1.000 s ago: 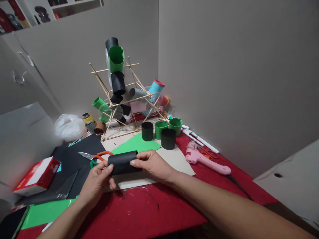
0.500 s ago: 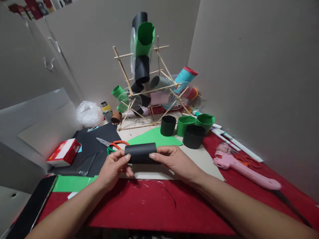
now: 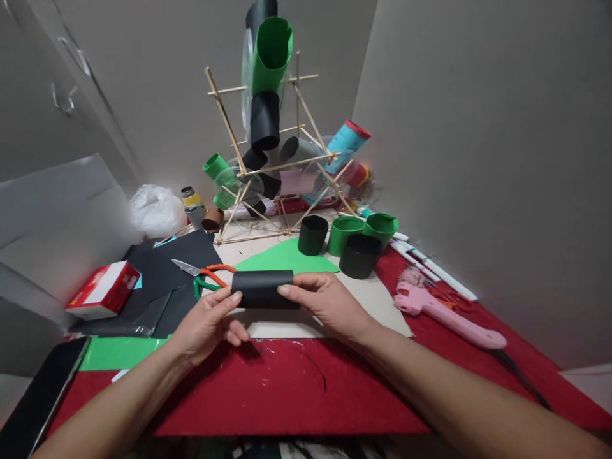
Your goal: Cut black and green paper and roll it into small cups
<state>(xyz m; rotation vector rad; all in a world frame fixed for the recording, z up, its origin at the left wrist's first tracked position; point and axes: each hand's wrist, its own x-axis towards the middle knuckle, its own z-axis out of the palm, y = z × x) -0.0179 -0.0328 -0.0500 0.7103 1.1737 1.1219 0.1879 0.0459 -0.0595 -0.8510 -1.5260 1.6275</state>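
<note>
A black paper tube lies sideways between my two hands, above the near edge of a pale board. My left hand pinches its left end, with the lower fingers curled beneath. At the other end, my right hand grips it, thumb in front and fingers behind. Scissors with orange and green handles lie just behind my left hand, blades to the left. Behind my right hand stand a black paper cup, a wider black one and two green paper cups.
A frame of thin sticks carrying paper tubes and clear discs rises at the back. A pink glue gun lies right on the red cloth. Black sheets, a red box and a phone-like black slab lie left.
The whole view has shifted, so things appear further left and slightly higher. Both hands keep hold of the black tube in nearly the same pose.
</note>
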